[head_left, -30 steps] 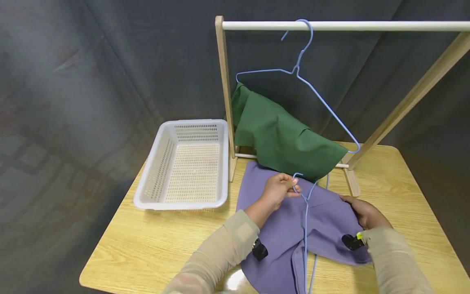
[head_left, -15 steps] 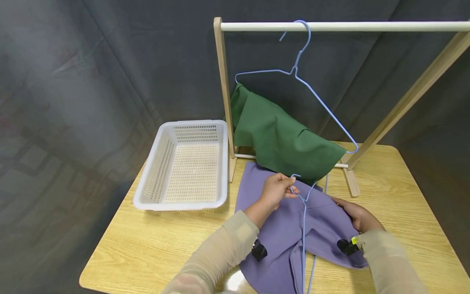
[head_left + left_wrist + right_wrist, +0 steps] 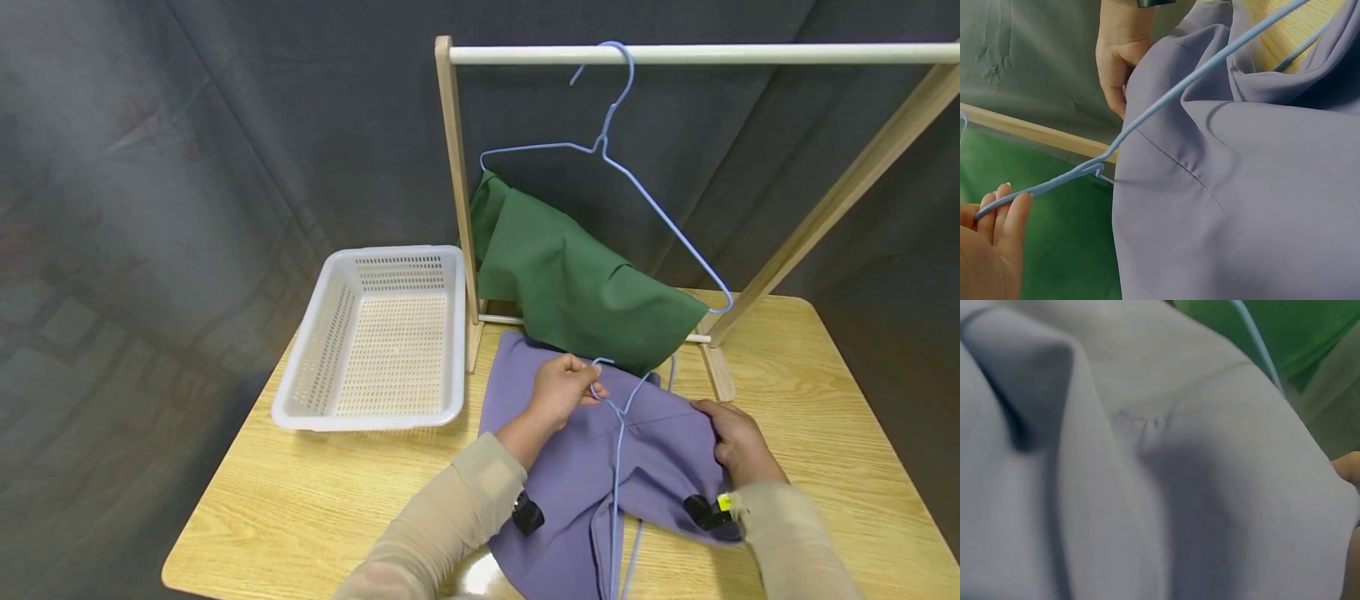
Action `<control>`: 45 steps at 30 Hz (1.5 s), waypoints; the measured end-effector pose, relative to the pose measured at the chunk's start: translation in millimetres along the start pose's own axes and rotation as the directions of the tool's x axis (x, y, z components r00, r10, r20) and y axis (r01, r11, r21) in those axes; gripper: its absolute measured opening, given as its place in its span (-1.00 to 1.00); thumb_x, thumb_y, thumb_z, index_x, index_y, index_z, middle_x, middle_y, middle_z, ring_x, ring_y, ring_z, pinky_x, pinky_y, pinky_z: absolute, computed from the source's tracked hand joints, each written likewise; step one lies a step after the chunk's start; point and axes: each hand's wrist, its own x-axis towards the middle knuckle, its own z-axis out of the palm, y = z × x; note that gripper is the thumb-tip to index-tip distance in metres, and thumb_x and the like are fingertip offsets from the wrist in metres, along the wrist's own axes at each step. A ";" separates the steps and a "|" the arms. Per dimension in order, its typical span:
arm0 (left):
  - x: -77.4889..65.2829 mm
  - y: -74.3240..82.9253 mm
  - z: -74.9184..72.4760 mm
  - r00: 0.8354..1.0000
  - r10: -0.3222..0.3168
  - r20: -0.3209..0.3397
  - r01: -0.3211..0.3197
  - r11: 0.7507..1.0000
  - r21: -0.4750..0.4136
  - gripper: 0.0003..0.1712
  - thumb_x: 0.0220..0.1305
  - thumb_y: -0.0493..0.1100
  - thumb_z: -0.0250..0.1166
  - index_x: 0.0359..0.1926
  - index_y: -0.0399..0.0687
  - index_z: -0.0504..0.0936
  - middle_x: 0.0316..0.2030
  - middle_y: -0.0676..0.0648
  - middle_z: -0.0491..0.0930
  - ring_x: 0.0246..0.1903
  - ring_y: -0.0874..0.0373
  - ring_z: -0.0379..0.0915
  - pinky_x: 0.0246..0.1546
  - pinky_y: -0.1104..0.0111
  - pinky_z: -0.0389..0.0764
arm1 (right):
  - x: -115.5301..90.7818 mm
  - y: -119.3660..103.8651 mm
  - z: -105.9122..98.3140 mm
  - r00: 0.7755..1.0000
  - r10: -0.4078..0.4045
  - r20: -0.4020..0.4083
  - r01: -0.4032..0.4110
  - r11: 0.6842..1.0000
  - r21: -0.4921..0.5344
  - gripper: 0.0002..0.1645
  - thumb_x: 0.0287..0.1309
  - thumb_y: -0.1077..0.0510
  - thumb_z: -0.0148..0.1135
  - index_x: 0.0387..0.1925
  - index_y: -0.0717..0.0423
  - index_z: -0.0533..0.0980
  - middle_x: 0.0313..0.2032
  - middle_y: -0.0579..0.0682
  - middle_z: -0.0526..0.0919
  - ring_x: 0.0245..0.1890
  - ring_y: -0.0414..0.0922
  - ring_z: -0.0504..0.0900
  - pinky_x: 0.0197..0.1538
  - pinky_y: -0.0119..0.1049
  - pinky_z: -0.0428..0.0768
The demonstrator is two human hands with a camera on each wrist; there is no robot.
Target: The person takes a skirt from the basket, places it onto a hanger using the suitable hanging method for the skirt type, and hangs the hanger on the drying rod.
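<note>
My left hand [image 3: 558, 392] pinches the hook of a blue wire hanger [image 3: 618, 450]; the left wrist view shows the fingers [image 3: 1007, 219] around the hook's stem. This hanger runs partly over and partly behind a purple garment [image 3: 551, 483], which lies spread on the table. At the garment's right edge my right hand [image 3: 742, 442] grips the cloth, its fingers partly hidden by the fabric. In the right wrist view the purple cloth [image 3: 1260, 469] fills most of the picture, with a bit of the right hand [image 3: 1349, 467] at the right edge.
Behind, a rack with a white rail [image 3: 750, 55] and wooden posts [image 3: 456, 192] carries another blue hanger [image 3: 663, 217]. Green cloth [image 3: 577, 275] hangs from it at a slant. Left of the rack, a white perforated basket [image 3: 367, 422] stands on the wooden table [image 3: 262, 517].
The right hand shifts slightly left, then back right along the garment's edge, and its fingers show more now. My left hand stays on the hook, drifting slightly left with the hanger.
</note>
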 end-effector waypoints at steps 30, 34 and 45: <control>-0.8 6.1 -1.4 0.968 0.177 -0.178 -0.130 0.960 0.246 -0.80 0.04 -0.40 0.13 -0.67 -0.31 0.38 -0.75 -0.21 0.50 -0.71 0.07 0.51 -0.72 0.42 0.51 | -10.8 -1.1 3.5 0.786 -0.616 -0.055 0.567 0.682 0.462 -0.64 -0.17 0.71 -0.07 -0.81 0.32 0.33 -0.60 0.09 0.59 -0.56 -0.17 0.55 -0.57 -0.49 0.48; 0.2 3.3 -4.9 0.965 0.196 -0.175 -0.145 0.953 0.264 -0.78 0.04 -0.40 0.13 -0.68 -0.30 0.36 -0.76 -0.20 0.49 -0.73 0.10 0.50 -0.73 0.42 0.50 | -11.2 -4.3 2.0 0.784 -0.615 -0.086 0.571 0.659 0.489 -0.65 -0.19 0.72 -0.06 -0.80 0.33 0.32 -0.61 0.11 0.59 -0.57 -0.14 0.56 -0.57 -0.47 0.49; 2.4 -3.1 -12.4 0.958 0.222 -0.183 -0.165 0.944 0.285 -0.76 0.04 -0.41 0.12 -0.70 -0.26 0.32 -0.78 -0.19 0.48 -0.77 0.12 0.47 -0.75 0.46 0.48 | -18.3 -16.0 2.1 0.751 -0.631 -0.194 0.621 0.576 0.532 -0.64 -0.29 0.76 -0.02 -0.83 0.37 0.25 -0.61 0.17 0.58 -0.61 -0.10 0.54 -0.65 -0.45 0.46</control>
